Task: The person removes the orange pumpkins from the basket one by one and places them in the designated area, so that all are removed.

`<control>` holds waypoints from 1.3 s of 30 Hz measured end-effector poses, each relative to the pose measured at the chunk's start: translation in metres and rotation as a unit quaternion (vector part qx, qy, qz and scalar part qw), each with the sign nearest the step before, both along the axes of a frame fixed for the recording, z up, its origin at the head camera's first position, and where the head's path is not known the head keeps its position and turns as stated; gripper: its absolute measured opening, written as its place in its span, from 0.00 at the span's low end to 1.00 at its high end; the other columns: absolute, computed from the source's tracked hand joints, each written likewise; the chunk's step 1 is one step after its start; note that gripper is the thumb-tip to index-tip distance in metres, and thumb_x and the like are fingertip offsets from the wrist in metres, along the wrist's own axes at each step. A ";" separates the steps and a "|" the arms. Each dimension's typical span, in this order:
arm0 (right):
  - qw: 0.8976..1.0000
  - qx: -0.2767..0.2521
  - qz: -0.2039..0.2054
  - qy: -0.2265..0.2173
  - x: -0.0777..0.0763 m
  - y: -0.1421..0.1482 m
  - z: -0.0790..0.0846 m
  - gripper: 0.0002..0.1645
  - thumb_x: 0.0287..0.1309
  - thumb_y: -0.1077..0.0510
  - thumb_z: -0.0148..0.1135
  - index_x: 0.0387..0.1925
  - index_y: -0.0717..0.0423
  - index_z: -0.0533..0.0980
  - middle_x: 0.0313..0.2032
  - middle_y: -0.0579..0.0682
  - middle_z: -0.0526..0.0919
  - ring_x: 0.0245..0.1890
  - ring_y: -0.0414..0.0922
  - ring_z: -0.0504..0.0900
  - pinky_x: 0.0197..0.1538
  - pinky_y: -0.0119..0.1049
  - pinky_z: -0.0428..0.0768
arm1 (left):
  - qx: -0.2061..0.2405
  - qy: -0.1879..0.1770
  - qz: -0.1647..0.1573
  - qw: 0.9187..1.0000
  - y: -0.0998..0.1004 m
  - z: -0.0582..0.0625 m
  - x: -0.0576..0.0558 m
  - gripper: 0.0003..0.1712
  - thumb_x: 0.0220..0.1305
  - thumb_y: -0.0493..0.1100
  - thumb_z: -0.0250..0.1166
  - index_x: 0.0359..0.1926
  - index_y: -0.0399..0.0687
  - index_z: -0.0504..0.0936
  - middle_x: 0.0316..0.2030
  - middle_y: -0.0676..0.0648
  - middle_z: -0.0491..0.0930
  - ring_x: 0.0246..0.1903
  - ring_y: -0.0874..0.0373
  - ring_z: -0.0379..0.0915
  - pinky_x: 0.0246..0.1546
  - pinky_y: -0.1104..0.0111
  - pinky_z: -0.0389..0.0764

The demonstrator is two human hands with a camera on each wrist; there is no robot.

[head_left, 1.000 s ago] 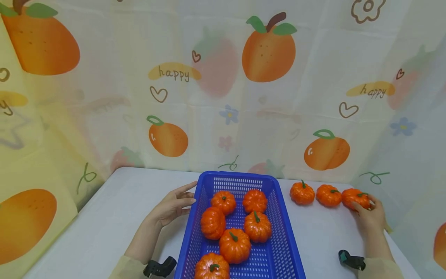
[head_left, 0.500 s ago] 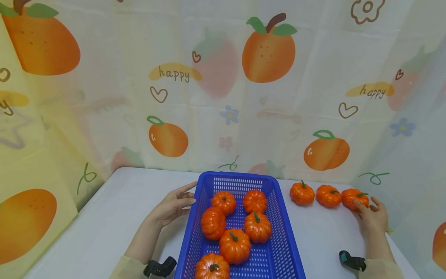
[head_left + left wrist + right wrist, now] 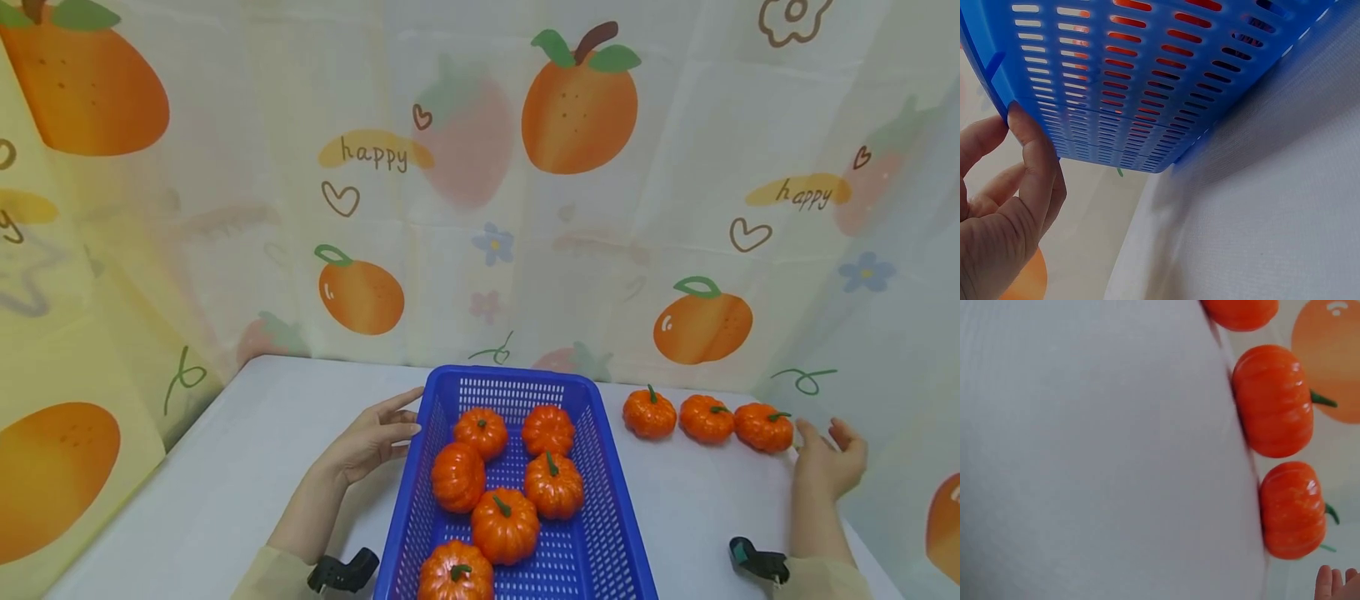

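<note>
Right hand (image 3: 831,462), loose and empty, moves clear, leaving the rightmost pumpkin (image 3: 763,428) in line; relaxed left hand (image 3: 377,435) touches the basket (image 3: 517,374).

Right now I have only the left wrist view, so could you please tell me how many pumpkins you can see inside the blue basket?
Observer: The head view shows six pumpkins in the blue basket; the nearest one is cut off by the picture's bottom edge.
Operator: Thank you. Are there any outside it?
Observer: Yes, three more pumpkins stand in a row on the white tabletop, to the right of the basket.
Operator: And where is the right hand, please?
Observer: The right hand is just beyond the right end of that row, apart from the last pumpkin and holding nothing.
</note>
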State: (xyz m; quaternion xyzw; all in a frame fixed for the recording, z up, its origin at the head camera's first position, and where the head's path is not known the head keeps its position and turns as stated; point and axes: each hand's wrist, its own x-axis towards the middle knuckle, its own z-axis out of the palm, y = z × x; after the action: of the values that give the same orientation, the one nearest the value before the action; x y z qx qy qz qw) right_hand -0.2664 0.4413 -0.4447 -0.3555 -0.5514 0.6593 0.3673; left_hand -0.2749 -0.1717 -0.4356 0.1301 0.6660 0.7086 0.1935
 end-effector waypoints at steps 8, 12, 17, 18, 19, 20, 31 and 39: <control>0.993 -0.035 0.038 0.110 -0.001 -0.022 0.033 0.22 0.51 0.67 0.71 0.46 0.43 0.78 0.43 0.37 0.72 0.36 0.33 0.74 0.31 0.15 0.76 | 0.003 -0.007 0.005 1.000 -0.001 0.000 0.000 0.42 0.67 0.38 0.61 0.78 0.47 0.51 0.42 0.54 0.77 0.43 0.63 0.78 0.49 0.67 0.84; 0.985 -0.031 0.071 0.153 -0.002 -0.039 0.050 0.21 0.50 0.66 0.72 0.46 0.47 0.78 0.43 0.40 0.73 0.37 0.35 0.76 0.32 0.17 0.79 | 0.009 -0.003 -0.001 1.000 -0.001 0.000 0.000 0.43 0.68 0.38 0.60 0.78 0.46 0.50 0.42 0.55 0.76 0.42 0.64 0.78 0.48 0.68 0.84; 0.975 -0.021 0.132 0.177 -0.001 -0.068 0.075 0.21 0.51 0.67 0.72 0.48 0.53 0.79 0.44 0.42 0.77 0.37 0.35 0.79 0.32 0.19 0.81 | 0.007 -0.002 -0.001 1.000 -0.001 -0.001 0.000 0.42 0.68 0.38 0.60 0.78 0.46 0.51 0.42 0.54 0.77 0.43 0.63 0.78 0.48 0.68 0.84; 0.973 -0.019 0.147 0.178 -0.001 -0.074 0.079 0.22 0.51 0.68 0.71 0.49 0.54 0.78 0.44 0.42 0.78 0.37 0.35 0.80 0.32 0.19 0.81 | 0.006 -0.002 0.000 1.000 -0.001 -0.001 0.000 0.42 0.68 0.38 0.60 0.78 0.47 0.51 0.42 0.54 0.77 0.43 0.63 0.78 0.48 0.67 0.84; 0.970 -0.017 0.161 0.180 0.000 -0.080 0.083 0.22 0.52 0.69 0.70 0.50 0.55 0.78 0.44 0.43 0.79 0.38 0.36 0.80 0.33 0.20 0.82 | 0.004 -0.004 0.002 1.000 0.000 -0.001 0.000 0.42 0.68 0.38 0.60 0.78 0.47 0.51 0.42 0.54 0.77 0.43 0.63 0.78 0.48 0.67 0.84; 0.968 -0.011 0.176 0.178 0.001 -0.086 0.086 0.23 0.52 0.69 0.70 0.51 0.55 0.78 0.45 0.43 0.79 0.39 0.36 0.81 0.33 0.20 0.82 | 0.003 -0.004 0.004 1.000 0.000 0.000 0.000 0.42 0.68 0.38 0.60 0.78 0.48 0.52 0.42 0.54 0.77 0.43 0.63 0.78 0.48 0.67 0.84; 0.899 0.122 0.383 0.172 0.016 -0.137 0.096 0.24 0.60 0.69 0.63 0.57 0.54 0.73 0.50 0.38 0.78 0.49 0.34 0.80 0.47 0.19 0.80 | -0.004 -0.006 0.010 1.000 0.000 -0.002 -0.001 0.42 0.68 0.39 0.61 0.77 0.48 0.52 0.43 0.54 0.77 0.43 0.62 0.78 0.47 0.67 0.84; 0.835 0.211 0.493 0.125 0.028 -0.171 0.099 0.28 0.64 0.65 0.60 0.64 0.53 0.68 0.57 0.32 0.76 0.57 0.33 0.77 0.50 0.22 0.81 | -0.008 -0.004 0.008 1.000 0.001 -0.004 -0.003 0.41 0.68 0.39 0.61 0.77 0.50 0.53 0.44 0.54 0.77 0.44 0.62 0.78 0.48 0.67 0.84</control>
State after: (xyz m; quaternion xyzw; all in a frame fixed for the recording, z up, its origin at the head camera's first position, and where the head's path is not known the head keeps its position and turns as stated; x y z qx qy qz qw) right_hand -0.2388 0.2700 -0.3453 0.1353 -0.7288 0.6593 0.1261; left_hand -0.2779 -0.1709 -0.4395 0.1205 0.6719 0.7053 0.1913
